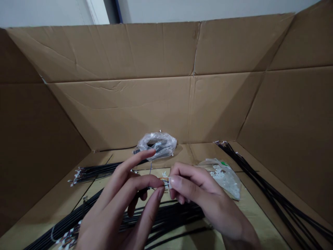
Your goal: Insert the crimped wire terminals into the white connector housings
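Inside a large cardboard box (161, 104) with its flaps standing up, the two hands meet low in the middle. The right hand (205, 201) pinches a small white connector (170, 182) between thumb and fingertips, held just above the box floor. The left hand (122, 205) closes its thumb and middle finger on the thin coloured wires (163, 180) that run into that connector, while its index finger points out straight above them. Under both hands lies a loose bundle of black cables (171, 217) across the floor. A second black bundle (104, 170) with white ends lies further back on the left, and a third (273, 194) runs along the right wall. Behind the hands sits a crumpled clear bag (157, 144) with dark parts in it. Just beside the right hand lies a flat bag (223, 177) of small white pieces, with a green mark at its top edge; no writing can be read anywhere.
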Motion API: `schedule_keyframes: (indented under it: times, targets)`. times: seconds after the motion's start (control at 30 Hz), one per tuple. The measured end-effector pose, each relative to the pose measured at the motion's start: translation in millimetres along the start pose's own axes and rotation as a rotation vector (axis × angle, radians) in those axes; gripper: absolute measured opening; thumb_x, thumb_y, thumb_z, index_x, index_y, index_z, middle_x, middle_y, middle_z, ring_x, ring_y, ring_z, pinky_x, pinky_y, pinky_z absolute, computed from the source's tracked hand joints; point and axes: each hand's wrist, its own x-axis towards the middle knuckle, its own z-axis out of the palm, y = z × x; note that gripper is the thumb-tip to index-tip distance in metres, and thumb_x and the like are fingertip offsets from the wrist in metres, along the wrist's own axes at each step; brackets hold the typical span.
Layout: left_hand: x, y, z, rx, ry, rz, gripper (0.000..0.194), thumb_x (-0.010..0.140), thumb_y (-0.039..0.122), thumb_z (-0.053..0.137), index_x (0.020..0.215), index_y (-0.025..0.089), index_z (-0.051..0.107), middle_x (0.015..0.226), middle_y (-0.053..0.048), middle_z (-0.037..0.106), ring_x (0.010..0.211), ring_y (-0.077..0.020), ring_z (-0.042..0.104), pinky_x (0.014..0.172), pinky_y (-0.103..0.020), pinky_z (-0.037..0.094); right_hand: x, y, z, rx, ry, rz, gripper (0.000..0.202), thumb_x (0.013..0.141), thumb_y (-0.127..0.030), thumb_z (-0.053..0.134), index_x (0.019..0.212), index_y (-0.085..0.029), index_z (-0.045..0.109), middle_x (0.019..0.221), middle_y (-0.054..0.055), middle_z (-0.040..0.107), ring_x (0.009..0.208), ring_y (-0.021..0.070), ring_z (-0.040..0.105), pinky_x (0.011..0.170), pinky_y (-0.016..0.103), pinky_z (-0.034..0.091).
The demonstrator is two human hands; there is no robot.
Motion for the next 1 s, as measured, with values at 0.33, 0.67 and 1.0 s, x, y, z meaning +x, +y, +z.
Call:
schedule_keyframes:
  times: [0.33, 0.67, 1.0]
  targets:
    - [7, 0, 2.1, 0.072, 0.085, 0.168, 0.01, 0.096, 0.022, 0.059, 0.097, 0.029, 0.065, 0.13, 0.003, 0.065, 0.111, -0.0115, 0.069, 0.089, -0.017, 0.054, 4, 3, -4, 0.091, -0.087, -0.095, 0.031, 0.103, -0.039, 0.059, 0.078, -0.021, 0.058, 0.075, -0.004, 0.05, 0.069, 0.0122, 0.04, 0.072, 0.027, 0.035]
    - [0, 6, 5.1, 0.128, 0.161, 0.208, 0.022, 0.092, 0.01, 0.058, 0.101, 0.028, 0.065, 0.134, 0.003, 0.063, 0.109, -0.0182, 0.067, 0.093, -0.032, 0.054, 1, 10, -4, 0.21, -0.062, -0.078, 0.029, 0.1, -0.04, 0.065, 0.079, -0.02, 0.061, 0.073, -0.005, 0.05, 0.066, 0.0101, 0.038, 0.062, 0.027, 0.029]
    - [-1, 4, 1.7, 0.134, 0.159, 0.193, 0.026, 0.09, 0.009, 0.057, 0.101, 0.031, 0.065, 0.144, 0.012, 0.055, 0.11, -0.0154, 0.066, 0.082, -0.029, 0.057, -1, 7, -1, 0.157, -0.053, -0.104, 0.03, 0.102, -0.039, 0.062, 0.08, -0.019, 0.061, 0.073, -0.005, 0.049, 0.064, 0.0094, 0.039, 0.061, 0.025, 0.032]
